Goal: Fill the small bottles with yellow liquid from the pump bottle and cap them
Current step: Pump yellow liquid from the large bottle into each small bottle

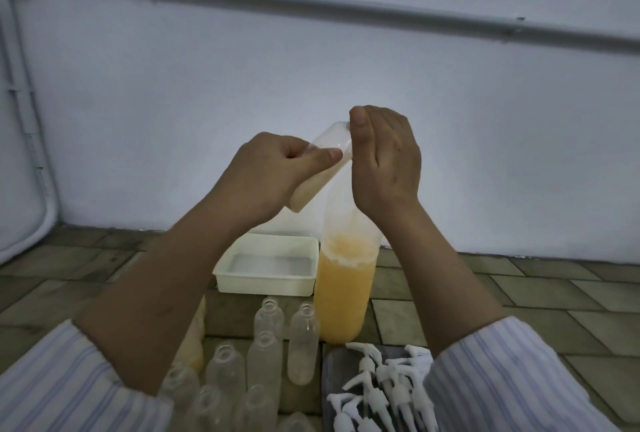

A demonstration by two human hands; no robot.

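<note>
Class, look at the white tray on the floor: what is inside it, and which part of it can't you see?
The white tray holds what looks like shallow clear liquid, nothing else visible. Its left near corner is covered by the left forearm, so that part stays unseen.

Yellow liquid (343,296), white tray (266,279), blue-striped sleeves (69,386).
</note>
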